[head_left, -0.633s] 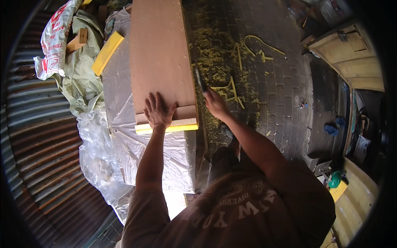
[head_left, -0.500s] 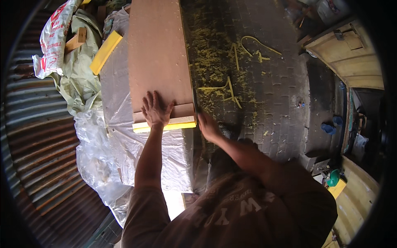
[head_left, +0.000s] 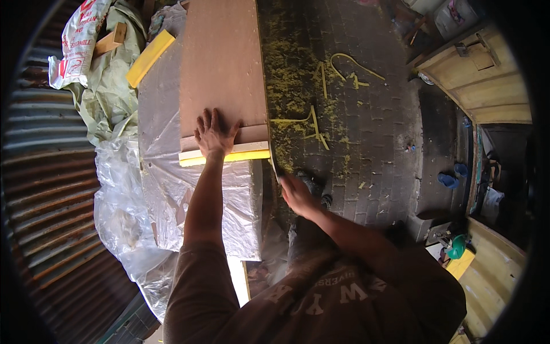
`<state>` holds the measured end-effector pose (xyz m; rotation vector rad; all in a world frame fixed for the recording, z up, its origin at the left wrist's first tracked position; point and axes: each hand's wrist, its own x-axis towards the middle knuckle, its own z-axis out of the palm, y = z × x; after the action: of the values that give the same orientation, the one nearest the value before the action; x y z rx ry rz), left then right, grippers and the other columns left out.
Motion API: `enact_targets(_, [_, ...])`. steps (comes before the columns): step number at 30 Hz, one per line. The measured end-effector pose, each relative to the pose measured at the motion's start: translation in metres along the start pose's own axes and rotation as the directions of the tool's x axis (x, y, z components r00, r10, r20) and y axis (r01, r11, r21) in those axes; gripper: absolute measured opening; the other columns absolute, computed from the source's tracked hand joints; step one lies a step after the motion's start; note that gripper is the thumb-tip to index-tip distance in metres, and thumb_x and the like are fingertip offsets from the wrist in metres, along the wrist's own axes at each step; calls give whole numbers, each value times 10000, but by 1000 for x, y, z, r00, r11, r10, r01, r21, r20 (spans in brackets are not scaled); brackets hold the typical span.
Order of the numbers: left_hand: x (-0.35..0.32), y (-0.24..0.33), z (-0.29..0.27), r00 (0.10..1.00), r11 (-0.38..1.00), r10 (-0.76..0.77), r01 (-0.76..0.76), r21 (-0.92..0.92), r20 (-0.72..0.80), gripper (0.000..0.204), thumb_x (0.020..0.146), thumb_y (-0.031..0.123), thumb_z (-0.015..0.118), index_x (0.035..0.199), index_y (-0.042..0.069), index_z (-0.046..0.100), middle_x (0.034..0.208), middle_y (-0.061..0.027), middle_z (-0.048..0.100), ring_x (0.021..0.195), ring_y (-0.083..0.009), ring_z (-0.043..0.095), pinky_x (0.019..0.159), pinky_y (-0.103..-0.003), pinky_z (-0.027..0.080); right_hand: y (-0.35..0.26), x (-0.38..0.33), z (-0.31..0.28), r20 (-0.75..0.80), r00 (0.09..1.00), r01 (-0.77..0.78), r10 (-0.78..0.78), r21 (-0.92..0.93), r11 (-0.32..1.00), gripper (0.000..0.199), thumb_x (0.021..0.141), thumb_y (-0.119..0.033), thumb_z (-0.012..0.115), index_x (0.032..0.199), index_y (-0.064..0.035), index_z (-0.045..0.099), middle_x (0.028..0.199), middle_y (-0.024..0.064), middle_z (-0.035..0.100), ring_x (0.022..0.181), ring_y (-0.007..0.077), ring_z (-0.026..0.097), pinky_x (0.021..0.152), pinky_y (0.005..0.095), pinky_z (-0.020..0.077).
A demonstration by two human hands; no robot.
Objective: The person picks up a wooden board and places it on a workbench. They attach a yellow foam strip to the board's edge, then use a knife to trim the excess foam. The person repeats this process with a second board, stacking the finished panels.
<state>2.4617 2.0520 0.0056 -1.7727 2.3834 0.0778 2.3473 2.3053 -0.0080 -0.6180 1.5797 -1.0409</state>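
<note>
My left hand (head_left: 215, 137) lies flat with fingers spread, pressing on a wooden strip (head_left: 249, 148) near the close end of a long brown board (head_left: 223, 69). A band of yellow foam (head_left: 229, 156) sticks out along the strip's near edge. Just right of the board's corner, my right hand (head_left: 299, 196) is closed round the lower end of a thin, long blade (head_left: 273, 164). The blade points up and forward, beside the right end of the foam. Whether it has teeth cannot be made out, and its handle is hidden in my fist.
Clear plastic sheeting (head_left: 223, 212) covers the bench under the board. A yellow foam block (head_left: 150, 57) and a white sack (head_left: 80, 46) are at the far left. Yellow crumbs (head_left: 289, 86) and foam offcuts (head_left: 314, 123) litter the paved floor (head_left: 372, 137). Corrugated metal (head_left: 51, 189) lines the left.
My right hand has drawn back toward me, a little to the right, bringing more of the blade into sight. The left hand stays pressed on the wooden strip. The whole view has shifted slightly.
</note>
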Motion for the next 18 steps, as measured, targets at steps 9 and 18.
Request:
enact_targets(9, [5, 3, -5, 999, 1000, 25, -25, -14, -23, 991, 817, 801, 487, 1571, 189, 293, 1654, -77, 201, 1518, -324, 164, 1220, -506, 169, -60, 11, 3, 67, 952, -307, 300, 254, 917, 299, 1060, -363, 448, 1148, -97, 555, 595, 2, 470, 414, 96, 427, 392, 274, 364])
enact_targets(18, [6, 9, -10, 1000, 999, 23, -23, -24, 19, 973, 826, 788, 488, 1570, 190, 300, 1659, -87, 183, 1522, -321, 157, 1222, -487, 159, -65, 66, -21, 107, 920, -393, 378, 226, 891, 325, 1059, -360, 426, 1022, -54, 529, 573, 36, 463, 416, 145, 437, 406, 328, 375])
